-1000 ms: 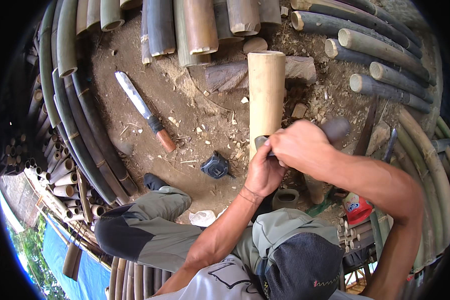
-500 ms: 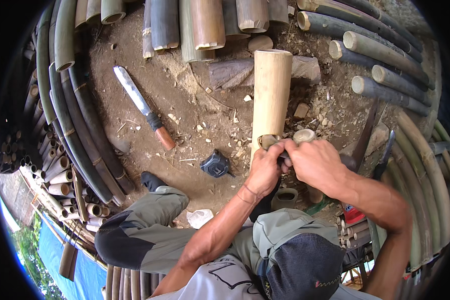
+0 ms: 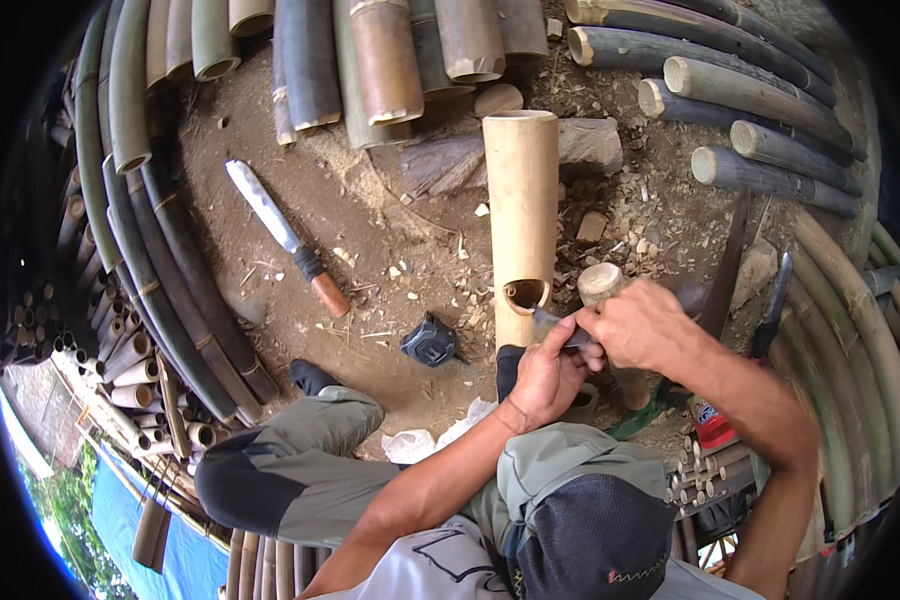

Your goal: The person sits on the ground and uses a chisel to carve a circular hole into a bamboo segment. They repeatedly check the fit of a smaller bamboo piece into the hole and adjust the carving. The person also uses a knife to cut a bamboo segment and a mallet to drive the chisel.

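A pale, peeled bamboo tube (image 3: 520, 200) lies lengthwise in front of me, its far end raised on a dark wood block (image 3: 592, 146). Near its close end is a cut hole (image 3: 526, 294) with a dark inside. Just at the hole's near right edge is the small grey blade of a knife (image 3: 545, 320), smeared by motion. My left hand (image 3: 545, 378) is closed with its thumb up against the blade. Touching it, my right hand (image 3: 638, 325) is closed around the knife; its grip is mostly hidden by the fingers.
A large knife with a wooden handle (image 3: 288, 240) and a dark tape measure (image 3: 430, 341) lie on the dirt at left. A short round wooden piece (image 3: 600, 282) stands beside my right hand. Another pointed blade (image 3: 778, 290) is farther right. Bamboo poles (image 3: 770, 110) surround the spot.
The blade has come out of the hole toward me, and both hands have drawn slightly back and down. More of the hole's dark opening shows now.
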### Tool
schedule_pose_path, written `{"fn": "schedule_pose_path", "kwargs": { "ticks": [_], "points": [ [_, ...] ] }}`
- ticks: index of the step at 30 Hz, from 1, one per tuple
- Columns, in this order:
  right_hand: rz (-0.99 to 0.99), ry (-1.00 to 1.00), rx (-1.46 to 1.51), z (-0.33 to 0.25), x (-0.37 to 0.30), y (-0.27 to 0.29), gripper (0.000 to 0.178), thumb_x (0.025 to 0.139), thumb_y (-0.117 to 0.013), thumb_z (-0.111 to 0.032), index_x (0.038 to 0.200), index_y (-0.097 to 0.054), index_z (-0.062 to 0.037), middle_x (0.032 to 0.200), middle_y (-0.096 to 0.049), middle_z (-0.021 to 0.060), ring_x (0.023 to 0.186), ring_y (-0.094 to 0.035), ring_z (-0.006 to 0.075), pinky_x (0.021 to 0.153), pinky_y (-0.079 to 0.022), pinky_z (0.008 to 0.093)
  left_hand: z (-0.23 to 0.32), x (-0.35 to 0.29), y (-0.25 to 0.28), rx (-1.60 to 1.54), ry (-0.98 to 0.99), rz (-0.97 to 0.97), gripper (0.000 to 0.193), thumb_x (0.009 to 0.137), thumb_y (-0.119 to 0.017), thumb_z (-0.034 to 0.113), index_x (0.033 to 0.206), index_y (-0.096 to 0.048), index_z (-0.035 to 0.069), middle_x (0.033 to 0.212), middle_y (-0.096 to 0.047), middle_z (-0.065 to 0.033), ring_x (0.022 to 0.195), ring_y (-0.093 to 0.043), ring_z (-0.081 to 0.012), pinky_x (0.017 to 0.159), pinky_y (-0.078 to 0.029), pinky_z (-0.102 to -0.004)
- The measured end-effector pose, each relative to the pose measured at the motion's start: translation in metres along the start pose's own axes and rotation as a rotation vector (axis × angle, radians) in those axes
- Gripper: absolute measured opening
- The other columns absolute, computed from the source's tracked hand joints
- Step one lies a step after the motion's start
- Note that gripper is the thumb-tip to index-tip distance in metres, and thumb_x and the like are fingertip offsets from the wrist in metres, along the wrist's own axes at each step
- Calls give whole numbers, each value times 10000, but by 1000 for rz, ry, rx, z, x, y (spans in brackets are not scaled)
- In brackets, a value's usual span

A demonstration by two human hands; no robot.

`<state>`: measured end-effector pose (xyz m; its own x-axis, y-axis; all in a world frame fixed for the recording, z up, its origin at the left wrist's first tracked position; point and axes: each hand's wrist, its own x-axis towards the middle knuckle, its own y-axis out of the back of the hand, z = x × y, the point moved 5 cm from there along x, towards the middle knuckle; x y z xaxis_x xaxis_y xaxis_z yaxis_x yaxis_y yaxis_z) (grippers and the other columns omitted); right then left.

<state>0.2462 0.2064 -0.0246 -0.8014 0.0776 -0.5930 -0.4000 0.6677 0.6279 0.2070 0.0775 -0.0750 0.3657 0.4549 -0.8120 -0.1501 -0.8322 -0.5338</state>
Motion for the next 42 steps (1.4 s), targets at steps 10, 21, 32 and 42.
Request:
{"fn": "schedule_pose_path", "kwargs": {
  "ticks": [10,21,32,42],
  "points": [
    [536,-619,938,-68,9,-100,198,749,-723,-119,906,-607,-78,743,-669,153,684,-668,371,606,-529,467,78,-18,23,1297,58,318,393,936,-479,168,730,-659,-114,646,-669,-200,502,-643,-237,495,-531,-332],
    [160,-350,777,-36,-25,-59,592,789,-698,-204,1293,-443,-28,946,-672,247,811,-682,410,695,-541,477,51,-18,7,1088,-119,155,324,1030,-478,285,1087,-685,44,616,-589,-41,504,-553,-162,455,-441,-279],
    [-113,-261,333,-33,-16,-32,421,805,-628,-142,1144,-541,91,725,-680,201,681,-699,354,586,-554,444,13,-7,37,376,32,33,415,1023,-503,344,1243,-618,11,790,-624,-16,594,-514,-107,564,-431,-268],
    [474,-501,1159,-87,23,-90,441,812,-650,-158,1190,-506,19,812,-653,280,764,-670,450,681,-528,510,105,-22,35,1842,-406,147,259,930,-583,280,916,-729,66,557,-576,-113,498,-594,-247,452,-458,-366]
  ]
}}
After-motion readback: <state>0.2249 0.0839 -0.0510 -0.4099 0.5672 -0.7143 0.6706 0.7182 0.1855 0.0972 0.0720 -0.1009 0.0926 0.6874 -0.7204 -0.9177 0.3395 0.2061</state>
